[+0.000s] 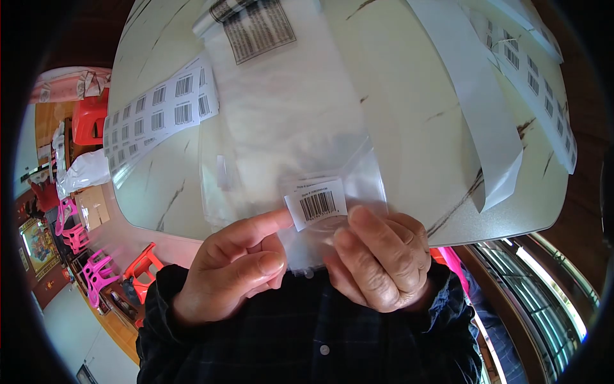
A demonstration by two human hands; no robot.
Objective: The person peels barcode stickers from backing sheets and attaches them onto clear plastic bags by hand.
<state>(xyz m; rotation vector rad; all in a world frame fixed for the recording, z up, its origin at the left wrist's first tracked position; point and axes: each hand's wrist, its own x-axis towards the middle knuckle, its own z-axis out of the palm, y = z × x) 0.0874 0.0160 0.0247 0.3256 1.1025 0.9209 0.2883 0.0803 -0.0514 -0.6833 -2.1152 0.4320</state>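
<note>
A white barcode label [315, 203] lies over the lower end of a clear plastic bag [288, 121], with another label edge showing just behind its top. My left hand [233, 269] is at the label's left, its index fingertip touching the lower left edge. The thumb and other fingers of that hand are curled together, and what they hold is hidden. On the right, my right hand [384, 259] has its fingers bent over the bag beside the label, gripping the plastic; its thumb is mostly hidden. Printed dark text [259, 32] shows at the bag's far end.
Barcode sticker sheets [160, 112] lie on the left of the marbled table [416, 128]. More sheets [534, 83] and a blank backing strip [489, 141] are on the right. Beyond the table's left edge are red stools [144, 265], pink stools [99, 275] and a cardboard box [93, 207].
</note>
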